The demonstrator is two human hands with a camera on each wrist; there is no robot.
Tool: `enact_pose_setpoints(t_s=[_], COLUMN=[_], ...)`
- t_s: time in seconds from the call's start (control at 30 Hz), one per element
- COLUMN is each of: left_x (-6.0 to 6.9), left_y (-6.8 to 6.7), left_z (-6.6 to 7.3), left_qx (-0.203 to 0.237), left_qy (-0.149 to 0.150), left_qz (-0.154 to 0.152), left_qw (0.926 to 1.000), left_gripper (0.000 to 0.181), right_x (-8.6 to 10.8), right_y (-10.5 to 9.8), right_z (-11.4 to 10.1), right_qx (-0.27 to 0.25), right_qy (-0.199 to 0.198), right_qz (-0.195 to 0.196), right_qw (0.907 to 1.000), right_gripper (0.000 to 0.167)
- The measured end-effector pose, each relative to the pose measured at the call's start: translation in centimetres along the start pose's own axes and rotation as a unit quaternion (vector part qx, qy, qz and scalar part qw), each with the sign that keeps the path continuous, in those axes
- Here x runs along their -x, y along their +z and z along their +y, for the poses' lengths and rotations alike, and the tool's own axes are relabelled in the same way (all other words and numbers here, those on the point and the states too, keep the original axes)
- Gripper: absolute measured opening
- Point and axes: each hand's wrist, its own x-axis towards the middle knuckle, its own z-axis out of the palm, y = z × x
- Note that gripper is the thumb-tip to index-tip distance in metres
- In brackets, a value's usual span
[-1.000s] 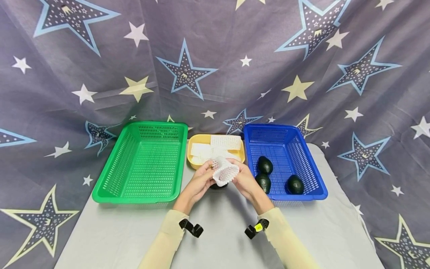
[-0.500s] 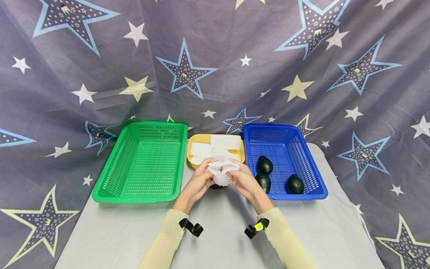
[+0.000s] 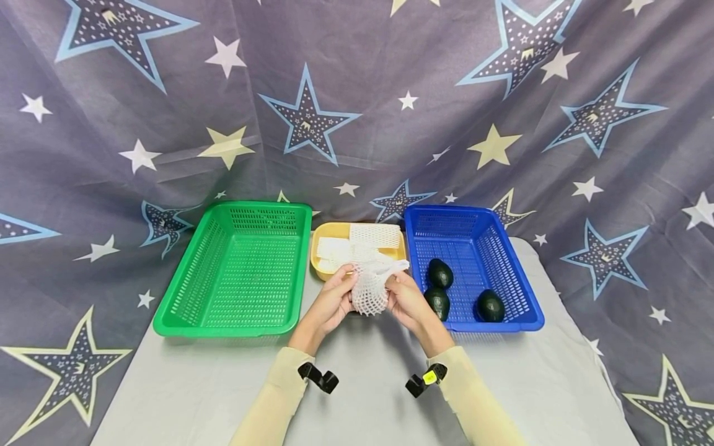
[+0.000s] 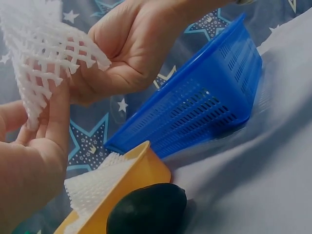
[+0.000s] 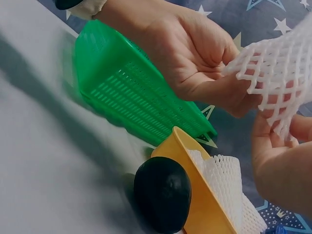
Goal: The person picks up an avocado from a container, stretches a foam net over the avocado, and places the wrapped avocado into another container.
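A white foam net sleeve (image 3: pixel 370 290) is stretched between both hands above the table. My left hand (image 3: pixel 331 302) pinches its left side and my right hand (image 3: pixel 411 301) pinches its right side. In both wrist views, thumbs and fingers hold the edge of the mesh. Below the hands a dark green avocado (image 4: pixel 147 209) lies on the table, close against the yellow basin (image 5: pixel 181 155); in the head view the hands and net almost wholly hide it.
Behind the hands, the yellow basin holds several white foam nets (image 3: pixel 375 235). At left is a green basket (image 3: pixel 229 331). A blue basket (image 3: pixel 474 326) at right holds three avocados (image 3: pixel 491 306). A star-patterned curtain (image 3: pixel 357 124) hangs behind the grey-covered table (image 3: pixel 362 396).
The foam net, earlier opened with its mouth toward the head camera, now hangs flatter with its edge pulled to the upper right. The hands shifted only slightly; baskets and avocados stay put.
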Motion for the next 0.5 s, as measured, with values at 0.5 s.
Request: enact_pose_setpoints(t_s=[0.5], left_x=[-0.1], left_y=[-0.5], left_z=[-0.7], left_qx=[0.016], left_qy=[0.004], left_qz=[0.032], left_qw=[0.9994], left_gripper=[0.047], right_x=[0.5], right_y=[-0.4], right_z=[-1.1], right_qx=[-0.103], right_qy=[-0.008], right_qz=[-0.047], right_qw=[0.9935], right_gripper=[0.030])
